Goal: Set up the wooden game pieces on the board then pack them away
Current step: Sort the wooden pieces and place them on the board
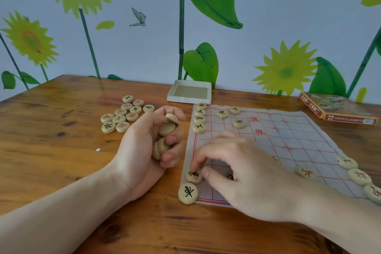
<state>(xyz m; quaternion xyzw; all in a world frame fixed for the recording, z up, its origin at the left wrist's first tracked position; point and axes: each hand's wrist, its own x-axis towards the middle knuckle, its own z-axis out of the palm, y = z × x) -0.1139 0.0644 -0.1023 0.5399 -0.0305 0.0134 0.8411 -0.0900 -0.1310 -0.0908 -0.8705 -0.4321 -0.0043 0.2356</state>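
My left hand [150, 142] grips stacked wooden pieces [165, 130]; my right hand [237, 169] pinches one piece [193, 175] at the board's [299, 136] seven o'clock corner.

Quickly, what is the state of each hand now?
Left hand: closed around a stack of wooden pieces.
Right hand: pinching one black-marked piece on the board.
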